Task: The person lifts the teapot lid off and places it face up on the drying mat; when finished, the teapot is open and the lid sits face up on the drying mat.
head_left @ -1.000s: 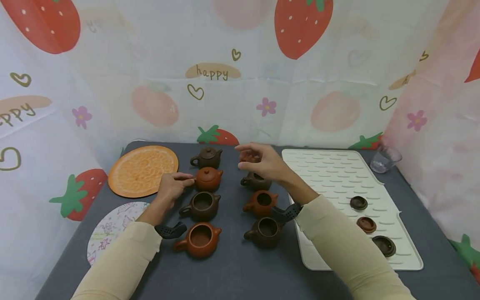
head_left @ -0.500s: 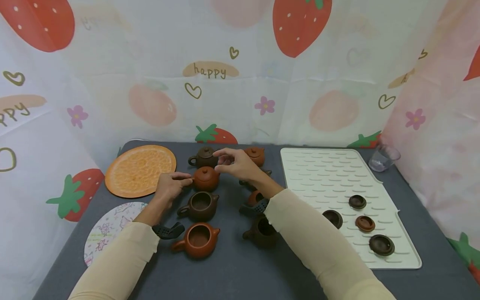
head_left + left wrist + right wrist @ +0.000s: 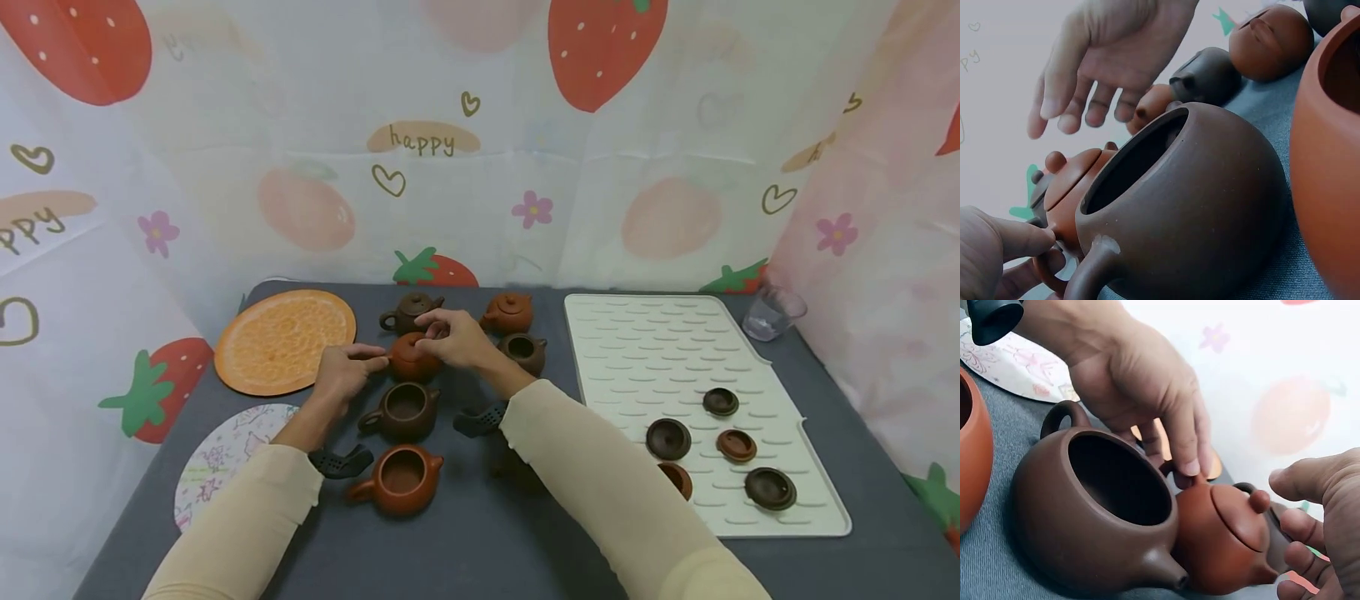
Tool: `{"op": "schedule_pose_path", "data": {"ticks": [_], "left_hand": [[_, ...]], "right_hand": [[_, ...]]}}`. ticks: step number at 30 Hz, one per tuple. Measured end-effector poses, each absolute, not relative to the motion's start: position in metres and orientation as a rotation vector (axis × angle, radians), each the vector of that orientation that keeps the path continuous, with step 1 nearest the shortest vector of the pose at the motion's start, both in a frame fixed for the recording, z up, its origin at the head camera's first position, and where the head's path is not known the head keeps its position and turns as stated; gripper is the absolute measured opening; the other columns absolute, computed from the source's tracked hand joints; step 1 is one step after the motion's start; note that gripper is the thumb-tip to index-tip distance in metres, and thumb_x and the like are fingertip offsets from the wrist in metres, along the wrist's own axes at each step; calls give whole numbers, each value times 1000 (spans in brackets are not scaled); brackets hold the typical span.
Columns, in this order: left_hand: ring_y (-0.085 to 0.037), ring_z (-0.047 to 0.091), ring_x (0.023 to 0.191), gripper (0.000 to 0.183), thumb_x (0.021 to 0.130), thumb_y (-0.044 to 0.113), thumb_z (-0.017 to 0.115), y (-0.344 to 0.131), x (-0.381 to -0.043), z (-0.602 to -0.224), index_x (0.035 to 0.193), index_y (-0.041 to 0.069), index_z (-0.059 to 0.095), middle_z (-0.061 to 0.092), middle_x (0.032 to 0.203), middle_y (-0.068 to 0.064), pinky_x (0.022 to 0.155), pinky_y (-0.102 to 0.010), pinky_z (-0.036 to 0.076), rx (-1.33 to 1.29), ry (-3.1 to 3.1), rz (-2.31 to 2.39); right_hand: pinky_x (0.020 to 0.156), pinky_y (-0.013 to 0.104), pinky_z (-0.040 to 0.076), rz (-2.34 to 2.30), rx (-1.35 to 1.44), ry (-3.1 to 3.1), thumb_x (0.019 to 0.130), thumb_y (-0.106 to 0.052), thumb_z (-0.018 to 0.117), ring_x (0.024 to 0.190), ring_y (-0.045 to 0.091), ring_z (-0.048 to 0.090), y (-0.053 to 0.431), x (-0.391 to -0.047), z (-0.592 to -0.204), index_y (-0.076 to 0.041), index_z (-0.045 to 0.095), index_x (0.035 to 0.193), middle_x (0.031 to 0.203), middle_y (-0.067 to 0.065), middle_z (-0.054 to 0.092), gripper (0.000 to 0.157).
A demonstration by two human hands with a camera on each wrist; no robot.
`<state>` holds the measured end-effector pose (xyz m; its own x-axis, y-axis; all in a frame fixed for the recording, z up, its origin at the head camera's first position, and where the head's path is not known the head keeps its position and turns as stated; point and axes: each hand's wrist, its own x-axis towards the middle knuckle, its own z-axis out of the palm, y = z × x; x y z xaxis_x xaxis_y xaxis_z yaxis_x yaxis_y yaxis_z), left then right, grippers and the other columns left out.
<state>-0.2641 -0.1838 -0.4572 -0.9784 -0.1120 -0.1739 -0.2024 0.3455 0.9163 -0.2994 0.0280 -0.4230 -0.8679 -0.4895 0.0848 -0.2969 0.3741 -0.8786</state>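
Observation:
In the head view a lidded reddish clay teapot (image 3: 407,365) stands in the left row. My left hand (image 3: 345,372) pinches its handle with thumb and fingers. Over its lid hovers my right hand (image 3: 459,337); in the right wrist view the thumb and fingers are spread beside the lid knob (image 3: 1259,501), with a gap around it. The lid (image 3: 1241,519) sits on the pot. Nearer me stands a dark brown teapot without a lid (image 3: 1210,200), its mouth showing. A dark lidded teapot (image 3: 408,310) is just behind the reddish one.
A lidless orange teapot (image 3: 405,505) stands nearest me. The right row includes a lidded orange teapot (image 3: 510,315) and a lidless brown one (image 3: 528,365); my right arm hides others. Right is a white tray (image 3: 645,325) bearing several lids, then a clear cup (image 3: 772,315). Left lies an orange round mat (image 3: 288,342).
My right hand has moved left from the right row's lidded orange teapot and come down over the reddish pot's lid. My left hand keeps its hold on the handle.

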Motion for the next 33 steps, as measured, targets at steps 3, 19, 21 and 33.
{"op": "schedule_pose_path", "data": {"ticks": [3, 19, 21, 33], "left_hand": [[-28, 57, 96, 24, 91, 18, 70, -183, -265, -457, 111, 5, 73, 64, 110, -13, 75, -38, 46, -282, 2510, 1724], [-24, 56, 93, 25, 91, 19, 70, -184, -265, -458, 111, 5, 73, 64, 111, -12, 74, -35, 46, -283, 2522, 1722], [-24, 56, 93, 25, 91, 19, 70, -184, -265, -458, 111, 5, 73, 64, 112, -11, 74, -35, 46, -284, 2522, 1723], [-23, 57, 91, 23, 91, 18, 70, -184, -264, -458, 110, 6, 73, 65, 109, -10, 71, -33, 46, -294, 2521, 1720]], "right_hand": [[60, 27, 43, -1481, -699, 2476, 92, -12, 67, 73, 20, 54, 24, -300, -426, 0, 61, 125, 92, 7, 59, 36], [67, 31, 46, -1289, -603, 2591, 92, -19, 68, 81, 18, 55, 8, -303, -433, -7, 64, 126, 96, 2, 57, 36], [68, 30, 47, -1259, -615, 2624, 93, -19, 67, 82, 17, 55, 6, -302, -434, -8, 65, 124, 96, 2, 57, 33], [70, 29, 48, -1197, -573, 2788, 94, -19, 66, 85, 16, 56, -1, -299, -436, -12, 72, 112, 97, 0, 60, 20]]}}
